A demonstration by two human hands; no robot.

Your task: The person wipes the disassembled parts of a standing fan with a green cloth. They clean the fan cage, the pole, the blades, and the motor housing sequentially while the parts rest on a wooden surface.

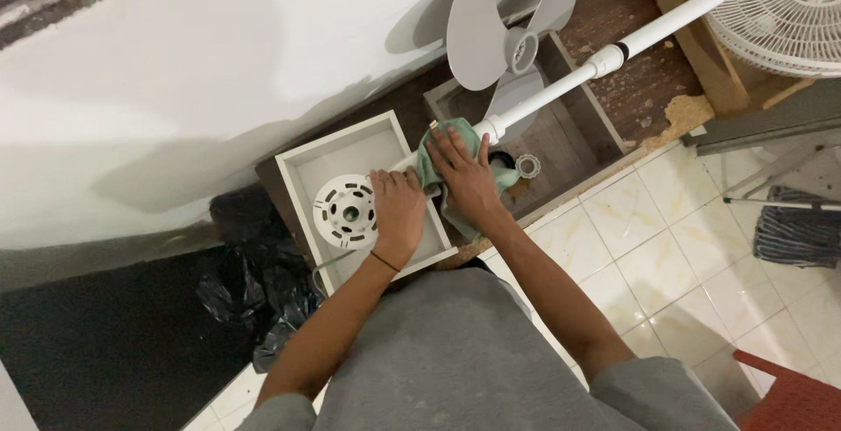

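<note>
While the left hand point(399, 212) grips the pole's point(613, 50) lower end, the right hand point(464, 173) presses a cloth point(438, 155) flat.
The pole runs up and away to the right of both hands.

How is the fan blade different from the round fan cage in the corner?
The fan blade is solid grey with wide, smooth wings; the fan cage is white and made of thin wires with gaps. The fan blade leans against the white wall; the fan cage lies on wooden boards, cut off by the picture's edge. Neither hand touches them. Both have a round hub in the middle.
</note>
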